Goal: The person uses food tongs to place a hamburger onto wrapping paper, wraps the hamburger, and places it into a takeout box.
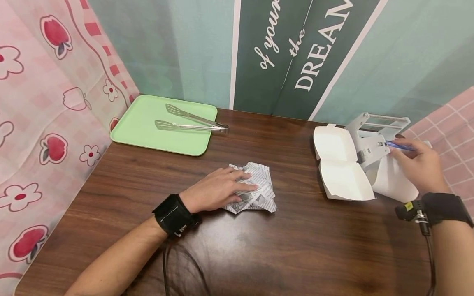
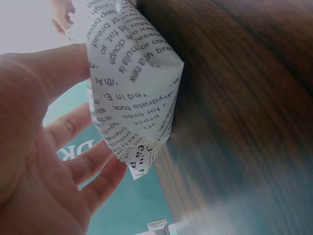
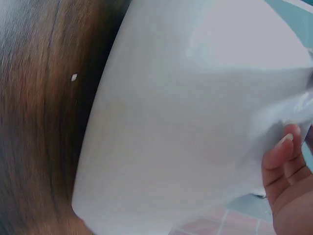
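On printed paper (image 1: 262, 181), left hand (image 1: 218, 189) (fingers apart)

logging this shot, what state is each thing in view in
Newsprint bundle, folded, creased
Left hand, fingers extended, resting on newsprint bundle
Right hand, seemingly pinching blue strip
White box, open
White sheet, curved
Dispenser, standing
Green tray, lying flat
Tongs, spread open, partly on green tray
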Demonstrator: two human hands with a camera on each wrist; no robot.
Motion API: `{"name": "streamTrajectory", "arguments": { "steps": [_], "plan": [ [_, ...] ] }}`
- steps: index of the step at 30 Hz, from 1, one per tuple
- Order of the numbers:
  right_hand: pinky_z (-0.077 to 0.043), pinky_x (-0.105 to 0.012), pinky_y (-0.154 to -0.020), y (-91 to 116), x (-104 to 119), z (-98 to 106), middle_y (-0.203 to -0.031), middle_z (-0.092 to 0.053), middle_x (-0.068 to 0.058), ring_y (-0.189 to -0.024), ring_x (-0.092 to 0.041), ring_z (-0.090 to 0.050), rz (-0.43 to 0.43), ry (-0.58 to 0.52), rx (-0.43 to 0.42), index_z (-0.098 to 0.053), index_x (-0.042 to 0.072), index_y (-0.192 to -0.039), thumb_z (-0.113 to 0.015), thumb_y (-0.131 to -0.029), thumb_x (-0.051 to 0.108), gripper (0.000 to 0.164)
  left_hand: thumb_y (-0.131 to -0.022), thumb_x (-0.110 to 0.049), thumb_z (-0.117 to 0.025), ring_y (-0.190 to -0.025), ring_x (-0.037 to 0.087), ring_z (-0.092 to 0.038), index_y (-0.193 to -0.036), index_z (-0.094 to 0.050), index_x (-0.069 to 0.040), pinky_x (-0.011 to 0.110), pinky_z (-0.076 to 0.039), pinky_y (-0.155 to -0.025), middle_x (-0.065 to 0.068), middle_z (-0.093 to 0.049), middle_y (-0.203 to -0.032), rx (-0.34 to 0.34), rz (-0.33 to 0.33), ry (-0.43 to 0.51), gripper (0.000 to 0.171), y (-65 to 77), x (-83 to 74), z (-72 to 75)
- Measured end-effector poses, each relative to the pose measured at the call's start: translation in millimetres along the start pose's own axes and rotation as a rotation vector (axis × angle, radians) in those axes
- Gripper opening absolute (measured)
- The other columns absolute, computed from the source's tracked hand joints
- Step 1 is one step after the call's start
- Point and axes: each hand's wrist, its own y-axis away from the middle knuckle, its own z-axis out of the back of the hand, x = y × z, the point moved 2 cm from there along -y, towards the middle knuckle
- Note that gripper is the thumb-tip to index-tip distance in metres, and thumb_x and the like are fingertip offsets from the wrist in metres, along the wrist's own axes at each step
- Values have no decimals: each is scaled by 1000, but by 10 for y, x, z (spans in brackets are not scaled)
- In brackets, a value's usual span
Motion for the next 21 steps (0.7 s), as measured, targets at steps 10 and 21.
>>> {"name": "streamTrajectory", "arguments": {
  "steps": [10,21],
  "plan": [
    [-36,2,-73,17,68,-21,-107,-57,42,-90,24,-49,-150,-74,-37,-70,14,-130,-67,-97,36,40,-100,-30,-65,-140,32,-48,-147,-54,-34,55,-41,-115,3,-51,-153,13,7,7,48,-7,-2,4],
    [-36,-5,-67,-46,128,-74,-79,-50,42,-82,14,-44,-319,-25,-161,-75,19,-113,-62,-98,41,29,-100,-31,-64,-140,32,-47,-147,-54,-34,55,-41,-115,3,-51,-153,18,17,16,48,-13,1,7]
  ]
}}
